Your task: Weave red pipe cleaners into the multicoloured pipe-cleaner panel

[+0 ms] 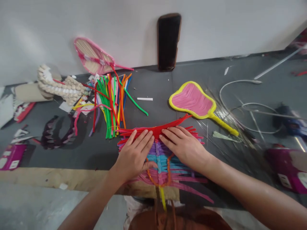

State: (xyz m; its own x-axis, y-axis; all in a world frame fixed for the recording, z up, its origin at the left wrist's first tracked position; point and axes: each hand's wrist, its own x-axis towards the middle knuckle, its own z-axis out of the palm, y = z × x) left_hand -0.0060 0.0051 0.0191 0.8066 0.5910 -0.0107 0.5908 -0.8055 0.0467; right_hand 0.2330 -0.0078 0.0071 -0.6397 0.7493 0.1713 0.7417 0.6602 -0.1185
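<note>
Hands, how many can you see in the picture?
2: the bare left hand and the bare right hand, side by side, fingers resting on fuzzy red pipe cleaners.

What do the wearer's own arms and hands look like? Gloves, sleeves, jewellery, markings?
Left hand and right hand: both ungloved, five-fingered, no rings visible. Left forearm and right forearm: no sleeve, watch, bracelet or cable in view. No clear markings; nail detail too soft to tell.
</note>
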